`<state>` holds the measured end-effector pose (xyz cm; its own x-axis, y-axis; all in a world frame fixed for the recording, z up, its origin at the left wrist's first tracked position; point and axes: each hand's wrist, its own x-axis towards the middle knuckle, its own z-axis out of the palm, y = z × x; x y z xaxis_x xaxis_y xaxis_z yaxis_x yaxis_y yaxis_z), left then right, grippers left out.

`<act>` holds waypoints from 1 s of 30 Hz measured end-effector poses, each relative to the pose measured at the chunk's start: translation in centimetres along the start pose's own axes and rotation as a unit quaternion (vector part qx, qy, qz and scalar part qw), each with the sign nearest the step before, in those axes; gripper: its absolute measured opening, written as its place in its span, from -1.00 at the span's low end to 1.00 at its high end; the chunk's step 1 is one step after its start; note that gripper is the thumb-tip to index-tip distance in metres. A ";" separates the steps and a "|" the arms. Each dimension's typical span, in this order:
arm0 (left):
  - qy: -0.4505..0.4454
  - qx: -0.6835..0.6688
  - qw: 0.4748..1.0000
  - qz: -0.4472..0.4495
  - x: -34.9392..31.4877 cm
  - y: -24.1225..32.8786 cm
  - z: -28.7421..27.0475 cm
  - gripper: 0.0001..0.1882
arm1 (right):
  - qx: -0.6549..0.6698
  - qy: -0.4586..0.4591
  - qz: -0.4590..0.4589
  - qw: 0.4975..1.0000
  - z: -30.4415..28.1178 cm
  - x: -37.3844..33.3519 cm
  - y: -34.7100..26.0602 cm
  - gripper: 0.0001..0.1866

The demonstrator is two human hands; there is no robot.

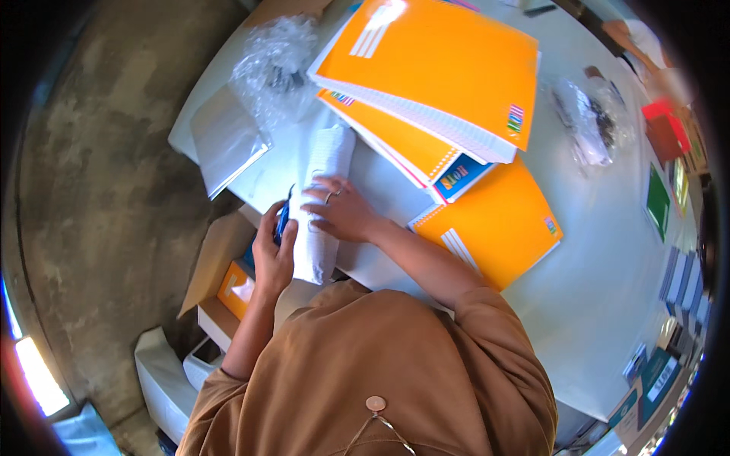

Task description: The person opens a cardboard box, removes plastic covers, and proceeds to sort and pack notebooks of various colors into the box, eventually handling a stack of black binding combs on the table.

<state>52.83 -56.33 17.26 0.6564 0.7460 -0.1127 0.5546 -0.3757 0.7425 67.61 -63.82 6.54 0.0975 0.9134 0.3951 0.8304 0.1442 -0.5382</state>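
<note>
My left hand point(275, 247) is closed around a slim blue tool point(284, 219) with a dark pointed tip. Its exact kind does not show. Just to its right, a long white bundle point(328, 156), apparently in clear wrapping, lies along the table near its edge. My right hand point(342, 209), with a ring on one finger, rests on this bundle with its fingers spread. Beyond and to the right are stacked orange notebooks point(449, 61). Another orange notebook point(494, 228) lies at the bottom of the stack, and a blue-covered book point(461, 176) shows between them.
Crumpled clear plastic point(277, 61) sits at the far left, beside a grey plastic-covered packet point(228, 133) at the edge. More plastic point(589, 121) lies on the white table point(578, 304). An open cardboard box point(205, 266) stands below left. Another person's arm point(631, 42) shows far right.
</note>
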 end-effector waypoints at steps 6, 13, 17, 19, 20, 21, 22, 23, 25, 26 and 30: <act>-0.025 0.247 0.966 0.070 4.9 2.0 -0.7 -0.65 | -0.031 0.057 0.169 0.984 0.7 0.8 1.0 -0.33; -0.123 0.401 0.902 0.102 11.7 4.5 1.6 -0.68 | 0.018 0.064 0.202 0.977 1.5 1.1 0.8 -0.30; -0.138 0.420 0.891 0.106 9.7 3.7 1.5 -0.68 | -0.025 0.044 0.229 0.972 1.6 0.9 0.8 -0.32; -0.156 0.426 0.886 0.096 7.0 3.4 0.8 -0.68 | -0.087 0.021 0.233 0.968 1.1 0.9 0.7 -0.33; -0.170 0.424 0.885 0.087 5.4 3.2 0.4 -0.68 | -0.087 0.021 0.235 0.968 0.9 0.9 0.8 -0.33; -0.171 0.423 0.886 0.080 3.7 2.8 -0.2 -0.68 | -0.094 0.020 0.236 0.967 0.6 0.9 0.5 -0.33; -0.173 0.422 0.887 0.075 2.1 2.3 -0.8 -0.68 | -0.101 0.020 0.238 0.966 0.4 1.0 0.3 -0.33; -0.172 0.423 0.886 0.077 0.5 1.7 -1.4 -0.69 | -0.101 0.021 0.237 0.966 0.3 0.9 0.2 -0.33; -0.191 0.433 0.879 0.061 -2.4 0.9 -2.6 -0.68 | -0.101 0.006 0.248 0.964 0.0 0.8 0.5 -0.31; -0.210 0.444 0.870 0.041 -3.6 0.5 -3.3 -0.68 | -0.103 0.008 0.248 0.963 0.0 0.8 0.7 -0.31; -0.264 0.452 0.852 0.008 -4.4 0.5 -5.8 -0.68 | -0.083 -0.005 0.250 0.965 0.0 0.8 0.7 -0.24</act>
<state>47.28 -56.61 21.92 0.6747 0.4744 -0.5655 0.5537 -0.8319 -0.0372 68.27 -62.95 6.46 0.5037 0.8568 0.1101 0.7575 -0.3768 -0.5331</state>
